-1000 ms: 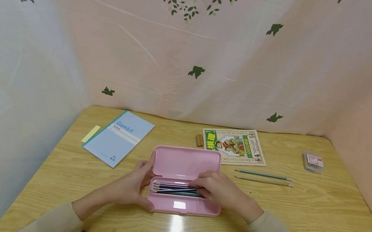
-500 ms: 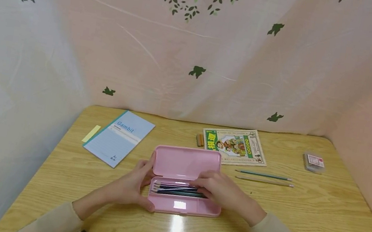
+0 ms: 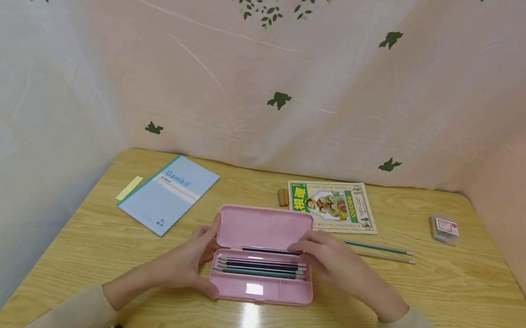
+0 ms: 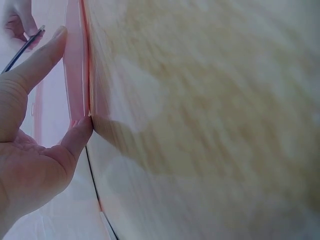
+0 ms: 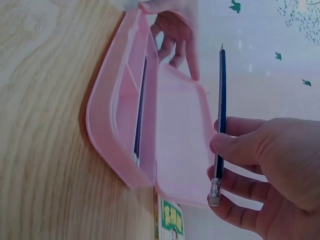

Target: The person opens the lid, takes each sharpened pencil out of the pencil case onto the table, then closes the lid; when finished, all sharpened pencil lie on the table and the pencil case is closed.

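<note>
Pencils (image 3: 257,272) in case (image 3: 235,284); notebook (image 3: 168,195) behind left, booklet (image 3: 333,204) behind right, box (image 3: 445,229) farther right.

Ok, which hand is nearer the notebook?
Left. The left hand touches the case's left end, just right of the notebook and closer to the person; the right hand is farther off, by the case's right end, holding a pencil.

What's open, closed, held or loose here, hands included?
Pink pencil case: open, lid raised
Dark pencil: pinched in the right hand
Stored pencils: lying inside the case
Loose pencils: lying flat, partly hidden
Notebook: closed
Booklet: closed
Clear box: open or closed, unclear
Left hand: gripping the case
</note>
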A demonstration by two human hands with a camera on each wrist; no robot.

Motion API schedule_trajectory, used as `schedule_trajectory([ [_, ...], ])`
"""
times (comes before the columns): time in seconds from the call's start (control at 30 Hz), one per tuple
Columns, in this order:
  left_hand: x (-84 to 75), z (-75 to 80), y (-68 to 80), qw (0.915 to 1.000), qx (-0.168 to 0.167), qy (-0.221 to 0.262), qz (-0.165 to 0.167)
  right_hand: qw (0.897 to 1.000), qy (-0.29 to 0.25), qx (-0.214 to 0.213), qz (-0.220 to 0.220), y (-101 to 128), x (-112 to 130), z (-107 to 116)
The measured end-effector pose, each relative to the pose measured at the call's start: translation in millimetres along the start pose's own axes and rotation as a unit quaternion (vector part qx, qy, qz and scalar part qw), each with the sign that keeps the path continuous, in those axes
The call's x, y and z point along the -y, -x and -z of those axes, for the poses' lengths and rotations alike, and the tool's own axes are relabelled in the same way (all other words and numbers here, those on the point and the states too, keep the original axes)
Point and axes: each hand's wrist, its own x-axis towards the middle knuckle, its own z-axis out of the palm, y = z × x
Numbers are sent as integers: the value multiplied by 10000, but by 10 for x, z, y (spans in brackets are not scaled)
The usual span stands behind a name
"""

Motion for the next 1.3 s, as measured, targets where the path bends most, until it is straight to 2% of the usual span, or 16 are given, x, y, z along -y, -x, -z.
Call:
schedule_trajectory([
  [0.1, -12, 5, -1, 10000, -5, -74, 54, 9997, -202, -134, -12, 83, -87, 73],
  [0.23, -24, 9, 1, 10000, 12, -34, 22, 9987, -364, -176, -299, 237, -185, 186],
  [0.4, -21, 11, 3, 10000, 16, 28, -33, 9973, -262, -354, -582, 481, -348, 316],
  [0.57, -16, 18, -1, 10000, 5, -46, 83, 9940, -62, -318, -1042, 762, -512, 404],
  [0.67, -9, 17, 7, 9998, -11, -117, 131, 9932, 93, -257, -1129, 925, -619, 418],
  [0.9, -33, 8, 18, 9998, -10, -143, 163, 9945, 649, -216, -796, 1236, -835, 412],
  [1.13, -29, 3, 4, 9999, -2, -98, 104, 9874, 981, -82, -1239, 1451, -933, 385],
  [1.3, 5, -3, -7, 9999, 7, -101, 45, 9857, 1049, -122, -1315, 1552, -989, 343],
])
